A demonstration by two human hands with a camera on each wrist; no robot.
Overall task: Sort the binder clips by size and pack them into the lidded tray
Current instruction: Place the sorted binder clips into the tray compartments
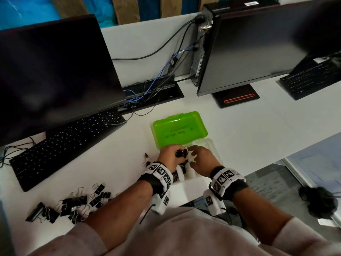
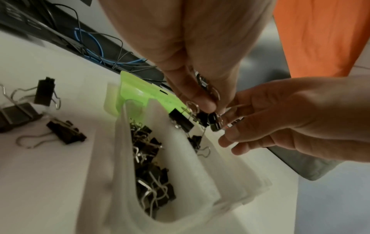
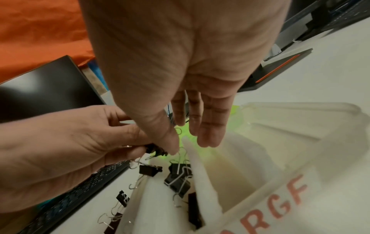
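Black keyboard [image 1: 62, 143] and loose clips [image 1: 73, 206] lie left of the tray [image 1: 212, 145]; its green lid [image 1: 180, 130] opens far. Left hand [image 1: 170, 157] pinches small clips [image 2: 210, 120]; right hand [image 1: 202, 159] has its fingers relaxed, its thumb touching them.

Head view: high above the bench [image 1: 239, 130], facing forward and down, tray [image 1: 212, 145] toward 12 o'clock. Wrist views: close, looking along each palm. All three share the tray [image 2: 180, 158] [image 3: 280, 142] and both hands.
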